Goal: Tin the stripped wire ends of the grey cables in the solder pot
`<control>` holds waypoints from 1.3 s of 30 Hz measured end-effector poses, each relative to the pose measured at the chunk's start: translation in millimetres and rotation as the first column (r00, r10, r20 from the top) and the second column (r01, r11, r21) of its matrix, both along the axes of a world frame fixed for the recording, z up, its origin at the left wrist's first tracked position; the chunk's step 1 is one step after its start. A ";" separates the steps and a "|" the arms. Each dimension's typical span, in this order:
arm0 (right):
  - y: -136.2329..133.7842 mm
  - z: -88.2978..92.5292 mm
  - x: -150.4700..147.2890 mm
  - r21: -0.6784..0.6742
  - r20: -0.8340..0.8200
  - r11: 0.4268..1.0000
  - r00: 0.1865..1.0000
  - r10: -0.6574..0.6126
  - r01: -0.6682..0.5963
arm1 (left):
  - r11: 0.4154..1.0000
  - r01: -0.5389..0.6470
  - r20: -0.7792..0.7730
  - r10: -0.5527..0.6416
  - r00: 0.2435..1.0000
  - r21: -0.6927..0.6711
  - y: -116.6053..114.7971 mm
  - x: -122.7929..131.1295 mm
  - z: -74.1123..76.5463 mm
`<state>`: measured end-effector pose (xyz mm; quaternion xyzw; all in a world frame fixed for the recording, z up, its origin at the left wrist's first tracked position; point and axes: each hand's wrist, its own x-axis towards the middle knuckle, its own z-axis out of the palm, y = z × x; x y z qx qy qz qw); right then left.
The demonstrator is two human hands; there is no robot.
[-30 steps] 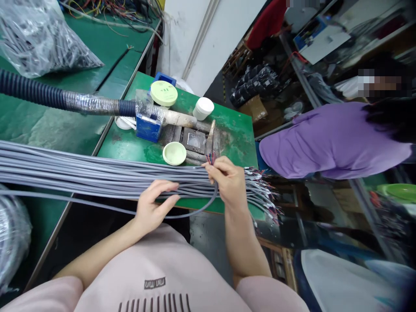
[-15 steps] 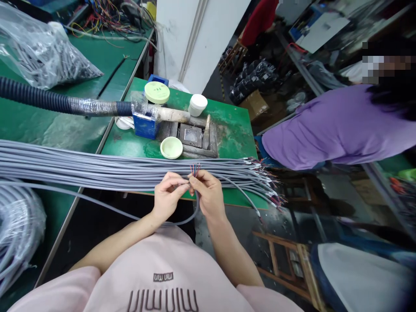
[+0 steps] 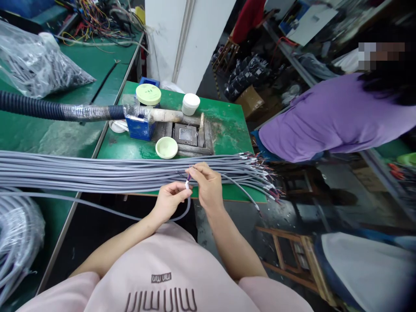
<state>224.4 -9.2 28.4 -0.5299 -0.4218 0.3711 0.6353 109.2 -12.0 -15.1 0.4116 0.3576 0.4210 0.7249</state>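
Cable (image 3: 187,209) bends round, its end pointing forward — left hand (image 3: 171,199) pinching the white collar (image 3: 187,185), right hand (image 3: 207,184) the wires (image 3: 189,177) — while the bundle (image 3: 97,174) lies crosswise behind.

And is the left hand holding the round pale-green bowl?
No, the left hand holds a grey cable near its end; the bowl sits on the green tabletop.

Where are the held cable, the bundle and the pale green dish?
Held cable (image 3: 189,205), head view: its bend near the held end.
Bundle (image 3: 126,174), head view: its middle stretch.
Dish (image 3: 166,147), head view: its inside.
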 end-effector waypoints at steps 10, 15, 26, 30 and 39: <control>-12.0 3.4 41.0 0.308 0.552 0.951 0.817 -0.166 -0.015 | 0.983 -0.060 0.107 0.079 0.991 -0.171 10.1 -5.9 10.2; -17.1 -9.6 43.4 0.279 0.878 0.810 0.479 0.003 -0.517 | 0.955 0.035 0.302 0.059 0.951 -0.294 19.3 -4.7 29.2; 32.4 25.9 28.4 0.354 0.474 0.930 0.838 -0.271 0.100 | 0.681 0.505 -0.504 -0.226 0.833 0.530 -4.2 -70.8 81.3; 64.6 26.2 19.2 0.303 0.357 0.952 0.921 -0.154 0.042 | 0.536 0.621 -0.618 -0.217 0.756 0.572 -13.4 -98.9 97.9; 100.3 1.9 4.4 0.236 0.447 0.971 0.891 -0.083 -0.028 | 0.431 0.418 -0.535 0.193 0.823 0.799 -15.7 -116.7 110.6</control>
